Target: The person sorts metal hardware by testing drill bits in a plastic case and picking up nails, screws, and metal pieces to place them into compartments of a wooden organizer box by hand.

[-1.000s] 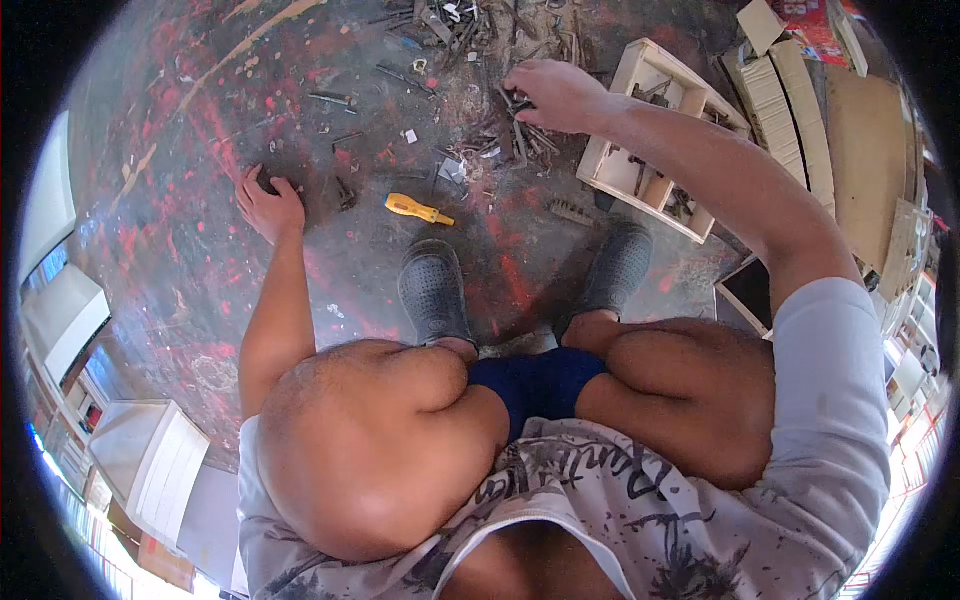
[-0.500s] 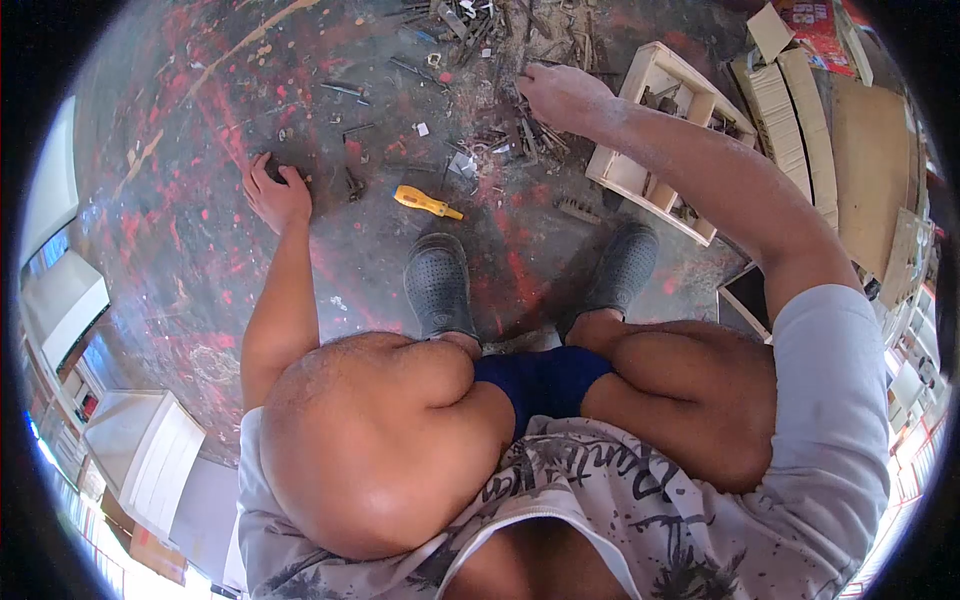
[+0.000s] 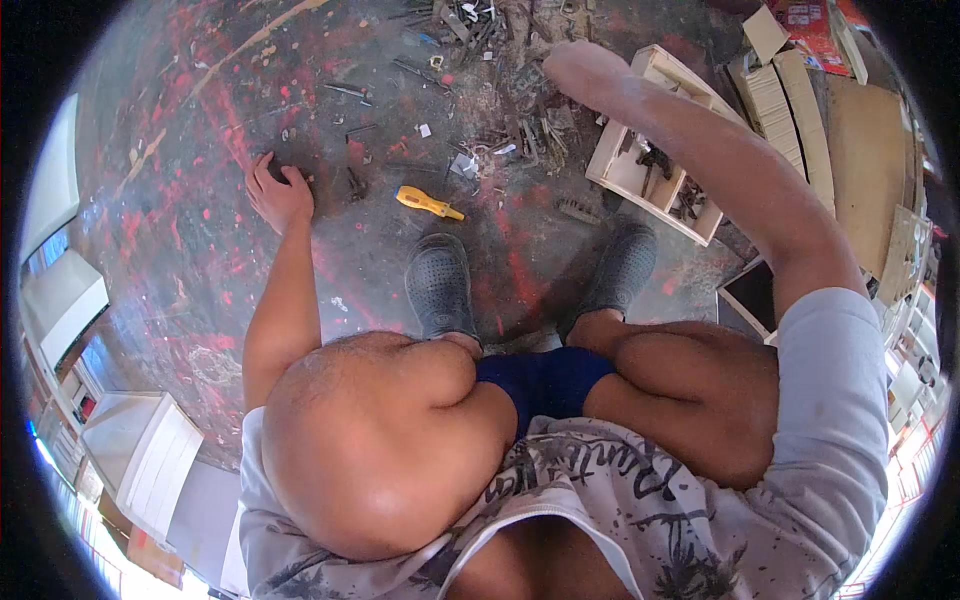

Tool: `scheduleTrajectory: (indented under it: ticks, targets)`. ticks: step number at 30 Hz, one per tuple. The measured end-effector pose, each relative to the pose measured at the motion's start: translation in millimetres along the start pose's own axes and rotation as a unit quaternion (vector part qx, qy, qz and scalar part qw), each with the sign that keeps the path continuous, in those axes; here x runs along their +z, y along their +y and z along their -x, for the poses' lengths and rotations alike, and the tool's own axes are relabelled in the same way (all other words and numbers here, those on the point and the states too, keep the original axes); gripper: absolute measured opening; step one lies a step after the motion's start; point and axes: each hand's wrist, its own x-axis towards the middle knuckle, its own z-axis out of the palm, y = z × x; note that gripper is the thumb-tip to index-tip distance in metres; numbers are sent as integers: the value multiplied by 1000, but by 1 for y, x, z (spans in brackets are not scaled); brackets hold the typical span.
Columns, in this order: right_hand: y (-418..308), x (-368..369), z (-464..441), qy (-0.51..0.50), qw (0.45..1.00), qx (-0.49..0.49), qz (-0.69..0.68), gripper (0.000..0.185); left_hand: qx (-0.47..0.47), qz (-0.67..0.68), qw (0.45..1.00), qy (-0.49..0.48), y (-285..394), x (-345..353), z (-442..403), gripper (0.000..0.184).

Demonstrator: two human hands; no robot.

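Note:
My left hand point(image 3: 279, 195) rests on the stained floor point(image 3: 220, 260) at the left, its fingers apart and holding nothing. Over the floor beside the wooden box point(image 3: 658, 208), my right hand point(image 3: 587, 72) hangs above the scattered metal pieces; its fingers are hidden behind the back of the hand. The divided box holds small metal parts. Below the hand lies a heap of screws and scraps point(image 3: 530, 138). A yellow screwdriver point(image 3: 428, 203) lies between my two hands, in front of my left shoe.
A second heap of metal bits point(image 3: 465, 30) lies at the top. My dark clogs point(image 3: 438, 285) stand on the floor. Cardboard point(image 3: 800, 120) and a brown board point(image 3: 862, 180) lie at the right, a dark-faced frame point(image 3: 750, 295) below the box. White cabinets point(image 3: 145, 450) stand at the lower left.
My right hand has moved up and to the right, off the heap of metal pieces and towards the box. The view has shifted slightly. My left hand stays resting on the floor.

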Motion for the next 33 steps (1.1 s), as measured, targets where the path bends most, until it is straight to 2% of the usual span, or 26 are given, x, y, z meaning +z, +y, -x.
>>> scheduleTrajectory:
  ticks: [1,5,10,19,22,24,25,28,31,33]
  targets:
    - [5,-6,2,35,999,18,-7,13,-1,0,1000,2,1,0,-1,39]
    - [45,-21,12,41,984,82,-156,13,2,5,1000,-4,2,-2,-2,39]
    - [73,-76,56,-46,965,115,-233,20,-8,5,1000,-5,1,0,-1,40]
    - [128,-90,130,-203,879,142,-408,23,8,-7,1000,-9,0,0,0,40]
    - [133,-77,134,-237,895,134,-353,25,11,-4,1000,-8,-1,1,0,40]
    - [154,-31,137,-64,973,78,-209,26,14,-5,1000,-6,-3,2,-1,40]
    - [152,-25,135,24,990,48,-132,27,16,-5,1000,-5,-3,3,-1,39]
    - [114,-49,101,63,982,133,-119,25,28,-9,1000,-1,-4,3,0,39]
    - [64,-54,79,43,963,170,-204,24,17,-2,1000,-5,-1,0,-1,39]
    - [47,-14,66,32,991,101,-81,18,21,2,1000,-4,-2,2,0,39]
